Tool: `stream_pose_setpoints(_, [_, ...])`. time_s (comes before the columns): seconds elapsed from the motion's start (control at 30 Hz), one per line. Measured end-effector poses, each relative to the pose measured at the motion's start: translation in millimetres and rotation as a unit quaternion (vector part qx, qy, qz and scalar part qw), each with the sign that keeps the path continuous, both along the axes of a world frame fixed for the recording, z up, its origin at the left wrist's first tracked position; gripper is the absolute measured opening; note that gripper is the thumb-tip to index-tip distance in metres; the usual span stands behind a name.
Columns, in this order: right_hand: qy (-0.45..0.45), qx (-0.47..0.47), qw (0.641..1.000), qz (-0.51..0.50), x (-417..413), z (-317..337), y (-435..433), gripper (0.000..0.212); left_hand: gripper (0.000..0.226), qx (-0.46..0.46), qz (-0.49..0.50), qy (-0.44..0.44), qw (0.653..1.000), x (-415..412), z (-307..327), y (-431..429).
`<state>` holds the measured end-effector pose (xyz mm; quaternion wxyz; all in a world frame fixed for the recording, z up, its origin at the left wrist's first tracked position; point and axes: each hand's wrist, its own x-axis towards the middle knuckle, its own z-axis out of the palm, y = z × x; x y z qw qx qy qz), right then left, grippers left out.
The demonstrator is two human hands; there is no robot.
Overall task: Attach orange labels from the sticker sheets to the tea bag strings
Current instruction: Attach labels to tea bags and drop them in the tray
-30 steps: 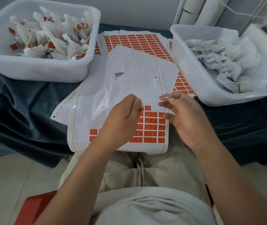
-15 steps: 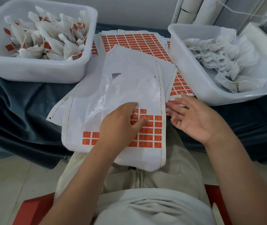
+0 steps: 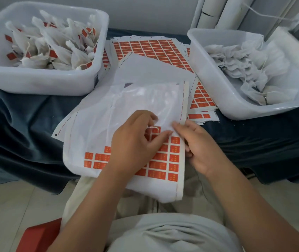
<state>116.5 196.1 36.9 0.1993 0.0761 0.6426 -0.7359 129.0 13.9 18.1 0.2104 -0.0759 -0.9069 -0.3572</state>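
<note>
A mostly peeled sticker sheet [image 3: 123, 110] lies across my lap and the table edge, with orange labels [image 3: 163, 160] left only in its lower rows. My left hand [image 3: 134, 142] rests on the sheet, fingers curled, pinching the lifted corner of an orange label [image 3: 153, 130] at the top of the remaining block. My right hand [image 3: 201, 148] holds the sheet's right edge, index finger on top and the other fingers curled under it. Unlabelled tea bags [image 3: 245, 64] fill the right tub [image 3: 208, 73]. Labelled tea bags [image 3: 54, 46] lie in the left tub [image 3: 41, 82].
A stack of full orange label sheets [image 3: 148, 48] lies at the back between the tubs. A dark blue cloth [image 3: 17, 124] covers the table. White rolled tubes [image 3: 208, 11] lean against the wall behind. A red stool [image 3: 39, 235] shows below my left arm.
The sheet has slid toward me. My left hand went from lying on the labels to pinching one. My right hand moved in from open beside the sheet to gripping its right edge.
</note>
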Motion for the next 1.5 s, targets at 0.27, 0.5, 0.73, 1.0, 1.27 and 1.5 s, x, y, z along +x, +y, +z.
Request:
stream_pose_setpoints(0.27, [-0.021, -0.212, 0.976, -0.047, 2.8, 4.5, -9.6, 0.032, 0.032, -0.014, 0.031, 0.089, 0.995, 8.2, 9.1, 7.0])
stream_pose_setpoints(0.5, [0.067, -0.072, 0.991, -0.089, 3.7, 0.7, -10.8, 0.026, 0.03, 0.013, 0.046, 0.033, 0.998, 10.2, 18.8, 7.6])
stream_pose_setpoints(0.73, [0.158, 0.081, 0.983, -0.051, 4.9, 0.7, -4.6, 0.022, 0.039, -0.064, 0.013, 0.039, 0.997, 7.4, 23.2, -0.9])
stream_pose_setpoints(1.0, [0.034, -0.091, 0.992, -0.082, 1.8, 3.4, -7.1, 0.024, 0.023, -0.033, 0.016, -0.008, 0.999, 8.3, 27.2, -1.3])
stream_pose_setpoints(1.27, [-0.001, -0.209, 0.976, -0.061, 2.3, 1.7, -12.5, 0.036, 0.025, -0.043, 0.026, -0.067, 0.996, 11.3, 36.5, -1.5])
stream_pose_setpoints(1.5, [0.048, -0.138, 0.989, -0.011, 3.2, 0.1, -7.2, 0.05, 0.023, 0.031, 0.04, -0.082, 0.995, 13.4, 38.3, 2.4])
